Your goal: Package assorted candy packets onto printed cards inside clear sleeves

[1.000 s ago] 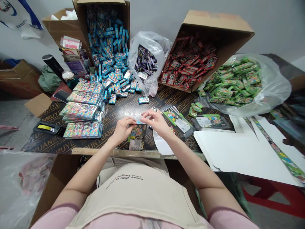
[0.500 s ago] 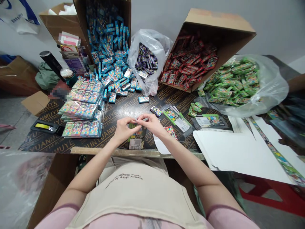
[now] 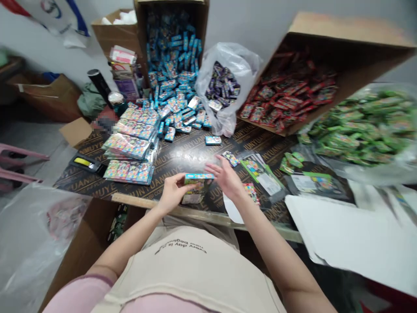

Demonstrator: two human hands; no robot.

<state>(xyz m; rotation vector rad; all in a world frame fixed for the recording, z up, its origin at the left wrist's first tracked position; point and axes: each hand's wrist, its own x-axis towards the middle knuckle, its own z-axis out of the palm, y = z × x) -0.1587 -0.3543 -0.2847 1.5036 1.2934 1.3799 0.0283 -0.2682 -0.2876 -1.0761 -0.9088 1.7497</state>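
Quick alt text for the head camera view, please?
A person's left hand holds a small blue-and-green box over a dark table, with the open right hand beside it. Behind them lie packets: blue in a carton, red in a second carton, green in a plastic bag.

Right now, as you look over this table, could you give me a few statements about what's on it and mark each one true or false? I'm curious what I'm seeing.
1. The left hand holds a small blue-topped box. True.
2. Both hands grip that box. False: the right hand is open and appears empty.
3. Red packets fill a tipped cardboard box. True.
4. The green packets sit in a cardboard box. False: the green packets lie in a clear plastic bag.
5. Blue packets lie on the dark printed board as well as in their carton. True.
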